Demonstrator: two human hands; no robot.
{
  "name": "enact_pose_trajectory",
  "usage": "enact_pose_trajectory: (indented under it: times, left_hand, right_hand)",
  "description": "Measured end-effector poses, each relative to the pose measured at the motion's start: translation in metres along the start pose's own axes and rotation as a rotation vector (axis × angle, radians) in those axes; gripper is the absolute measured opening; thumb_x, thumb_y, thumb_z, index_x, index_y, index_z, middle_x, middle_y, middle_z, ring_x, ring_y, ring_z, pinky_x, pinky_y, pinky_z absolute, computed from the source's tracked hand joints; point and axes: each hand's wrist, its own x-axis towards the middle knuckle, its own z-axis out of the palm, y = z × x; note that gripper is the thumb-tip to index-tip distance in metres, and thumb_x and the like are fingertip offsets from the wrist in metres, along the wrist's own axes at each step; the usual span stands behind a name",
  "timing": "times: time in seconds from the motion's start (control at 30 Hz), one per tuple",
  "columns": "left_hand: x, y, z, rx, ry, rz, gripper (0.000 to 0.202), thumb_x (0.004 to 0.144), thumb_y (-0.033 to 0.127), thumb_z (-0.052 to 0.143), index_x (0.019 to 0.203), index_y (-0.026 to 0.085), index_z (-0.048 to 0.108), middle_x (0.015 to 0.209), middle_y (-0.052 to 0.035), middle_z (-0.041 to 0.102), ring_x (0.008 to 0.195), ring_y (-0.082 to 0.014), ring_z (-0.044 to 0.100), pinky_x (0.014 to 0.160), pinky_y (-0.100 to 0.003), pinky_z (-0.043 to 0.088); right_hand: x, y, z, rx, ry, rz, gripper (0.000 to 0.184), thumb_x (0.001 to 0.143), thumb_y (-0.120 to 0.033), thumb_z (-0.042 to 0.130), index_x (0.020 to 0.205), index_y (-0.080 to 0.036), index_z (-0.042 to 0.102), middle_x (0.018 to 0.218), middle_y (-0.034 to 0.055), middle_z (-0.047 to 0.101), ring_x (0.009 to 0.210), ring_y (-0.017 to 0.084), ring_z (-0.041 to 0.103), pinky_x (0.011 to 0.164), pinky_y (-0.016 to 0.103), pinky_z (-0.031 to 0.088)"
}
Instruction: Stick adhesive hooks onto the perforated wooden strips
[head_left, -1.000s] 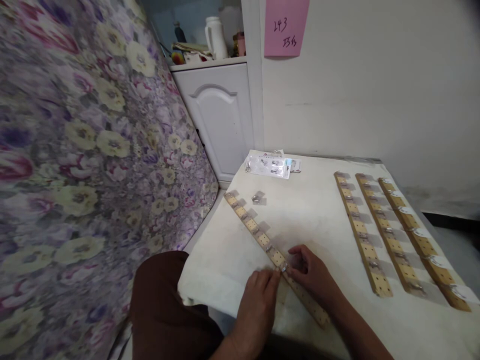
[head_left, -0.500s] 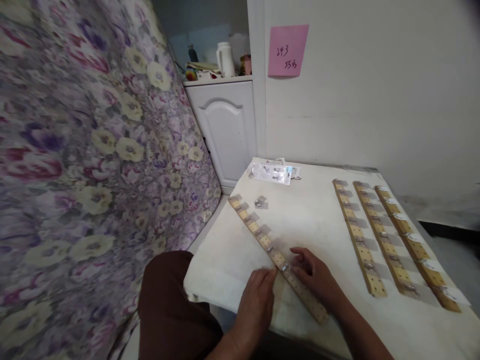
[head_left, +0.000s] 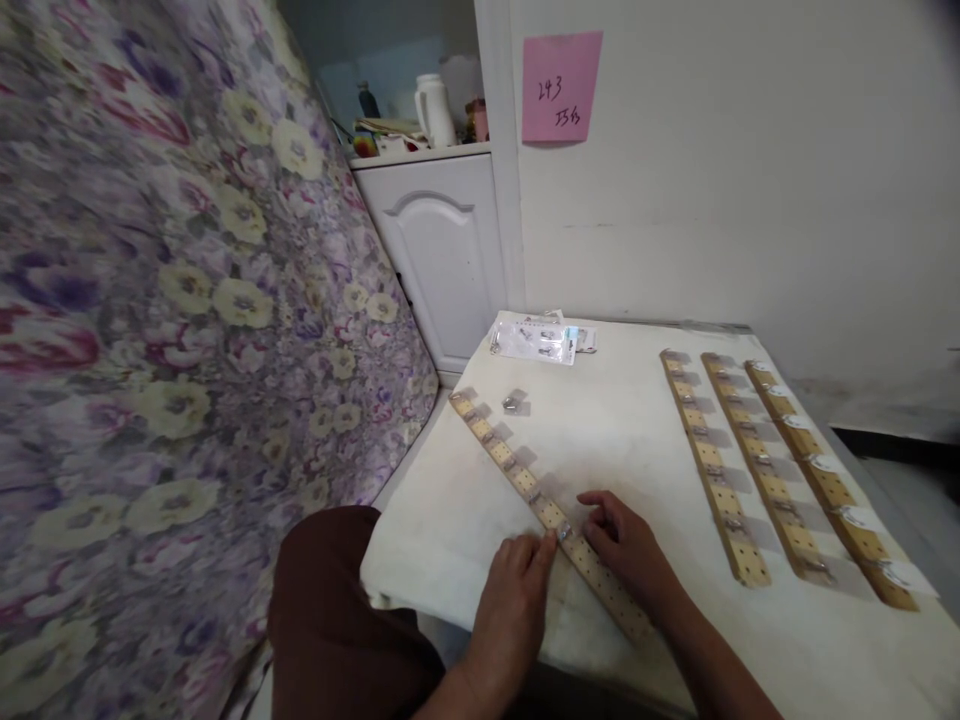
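The perforated wooden strip (head_left: pixel 517 478) lies at a slant on the white counter (head_left: pixel 630 420). Its far end points toward the floral fabric (head_left: pixel 187 300) and its near end reaches almost to the counter's front edge. Small metal clips sit along its far half, and the near half shows only rows of holes.

Both hands meet at about the middle of the strip, on either side of one small metal clip (head_left: pixel 564 532). The left hand (head_left: pixel 517 590) comes in from the near side with its fingers stretched out and close together. Its tips touch the strip's near edge just beside that clip, and it grips nothing. The right hand (head_left: pixel 630 545) rests on the far side with its fingers loosely bent and their tips on the strip. Whether it pinches the clip cannot be told.

A loose metal clip (head_left: pixel 514 402) lies on the counter near the strip's far end. A clear plastic packet (head_left: pixel 536 340) lies at the counter's back edge. Three more wooden strips (head_left: pixel 761 465) lie side by side, well apart to the right, and the outermost carries white tags. A brown-clad knee (head_left: pixel 337 610) shows below the counter's front corner. On the wall hangs a pink note (head_left: pixel 561 85), and to its left a white cabinet (head_left: pixel 442 250) carries a white jug (head_left: pixel 431 95).
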Motion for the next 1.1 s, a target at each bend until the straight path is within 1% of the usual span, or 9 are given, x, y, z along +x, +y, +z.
enact_pose_trajectory:
  times: [0.23,0.43,0.6,0.7,0.8,0.87,0.93,1.0,1.1]
  left_hand:
    - [0.002,0.001,-0.002,0.039,-0.01,-0.007,0.037,0.091,0.011,0.041,0.126,0.021,0.049,0.096,-0.0061,0.058,0.088,-0.0197,0.05,0.077,-0.035,0.049]
    - [0.001,0.0,0.0,0.036,-0.006,-0.002,0.039,0.091,0.01,0.04,0.127,0.021,0.047,0.097,-0.0059,0.057,0.088,-0.0193,0.05,0.077,-0.035,0.049]
    - [0.0,-0.001,0.0,0.014,0.001,-0.029,0.04,0.088,0.008,0.045,0.125,0.023,0.049,0.098,-0.0046,0.057,0.089,-0.0193,0.05,0.079,-0.036,0.049]
    - [-0.003,-0.004,-0.001,-0.037,-0.009,-0.034,0.049,0.083,0.002,0.044,0.128,0.021,0.047,0.102,-0.0064,0.058,0.092,-0.0204,0.052,0.082,-0.038,0.05]
    - [-0.007,-0.01,0.0,-0.088,0.02,0.006,0.057,0.078,-0.002,0.04,0.132,0.018,0.042,0.109,-0.0099,0.058,0.098,-0.0216,0.053,0.087,-0.041,0.051]
    - [-0.012,-0.016,0.005,-0.125,0.077,0.047,0.056,0.079,0.0,0.04,0.133,0.018,0.04,0.112,-0.0112,0.058,0.102,-0.0215,0.055,0.089,-0.041,0.052]
    - [-0.016,-0.022,0.016,-0.137,0.154,0.064,0.048,0.081,0.003,0.041,0.127,0.018,0.046,0.11,-0.0105,0.06,0.101,-0.0209,0.057,0.086,-0.039,0.055]
    - [-0.021,-0.026,0.027,-0.117,0.229,0.052,0.038,0.082,0.005,0.041,0.114,0.021,0.055,0.098,-0.0074,0.063,0.091,-0.0185,0.061,0.077,-0.033,0.057]
    - [-0.025,-0.027,0.039,-0.068,0.258,0.045,0.033,0.084,0.007,0.045,0.109,0.022,0.059,0.094,-0.0066,0.066,0.088,-0.0174,0.064,0.076,-0.029,0.057]
  right_hand:
    - [0.001,-0.001,0.0,-0.028,0.001,0.019,0.028,0.077,-0.024,0.049,0.103,-0.019,0.057,0.069,-0.0022,0.059,0.062,0.015,0.056,0.061,0.027,0.042]
    - [0.0,-0.002,-0.001,-0.049,0.004,0.002,0.027,0.076,-0.024,0.048,0.101,-0.02,0.058,0.066,-0.0031,0.058,0.062,0.015,0.056,0.061,0.026,0.042]
    - [-0.002,-0.005,0.001,-0.042,0.002,0.005,0.025,0.078,-0.026,0.048,0.1,-0.02,0.057,0.065,-0.0038,0.055,0.061,0.015,0.055,0.06,0.027,0.042]
    - [-0.004,-0.004,0.003,0.031,0.015,0.024,0.024,0.08,-0.031,0.048,0.101,-0.02,0.055,0.066,-0.0042,0.054,0.058,0.014,0.054,0.057,0.026,0.042]
    - [-0.004,0.004,0.001,0.178,-0.002,0.075,0.027,0.083,-0.039,0.047,0.101,-0.021,0.053,0.069,-0.0041,0.054,0.051,0.012,0.051,0.049,0.025,0.04]
    - [0.002,0.009,-0.004,0.224,-0.039,0.104,0.028,0.082,-0.043,0.047,0.098,-0.021,0.053,0.069,-0.0041,0.054,0.046,0.011,0.048,0.044,0.024,0.036]
    - [0.014,0.011,-0.013,0.164,-0.033,0.082,0.025,0.08,-0.042,0.049,0.091,-0.02,0.055,0.067,-0.0041,0.054,0.047,0.011,0.048,0.044,0.024,0.035]
    - [0.033,0.006,-0.02,0.023,0.03,-0.005,0.019,0.079,-0.037,0.051,0.084,-0.02,0.058,0.066,-0.0032,0.055,0.055,0.013,0.052,0.051,0.025,0.039]
    - [0.072,-0.013,-0.017,-0.228,0.1,-0.132,0.015,0.08,-0.029,0.048,0.08,-0.019,0.059,0.066,-0.0015,0.058,0.064,0.015,0.055,0.06,0.026,0.043]
